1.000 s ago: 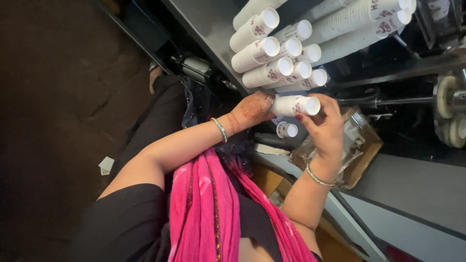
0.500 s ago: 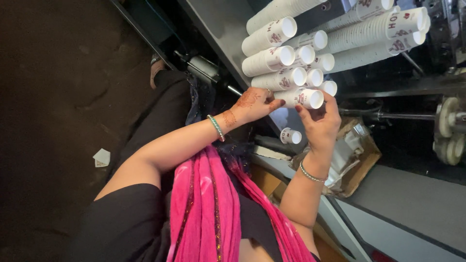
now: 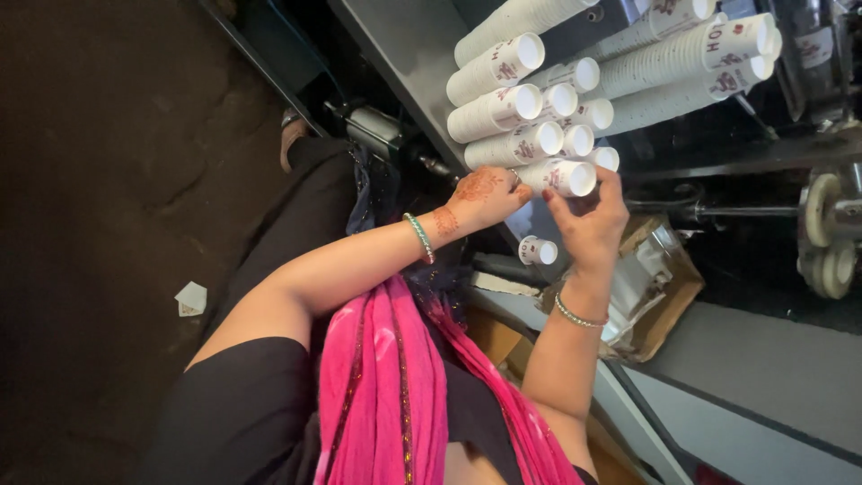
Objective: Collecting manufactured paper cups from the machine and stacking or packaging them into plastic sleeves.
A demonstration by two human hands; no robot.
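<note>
Snugly, cup stack (image 3: 558,176) between both hands, cups crowding.

Cup stacks (image 3: 530,108): lying on their sides in the upper middle of the frame, piled on the sloping metal surface (image 3: 404,54).
Held stack (image 3: 561,176): sitting at the lower edge of that pile, between the two hands.
Left hand (image 3: 485,193): touching the held stack from the left.
Right hand (image 3: 588,220): gripping its right end from below.
Single cup (image 3: 537,251): lying just below the hands.
Cardboard box (image 3: 660,287): sitting right of the right wrist.
Paper scrap (image 3: 190,298): lying on the floor at left.
</note>
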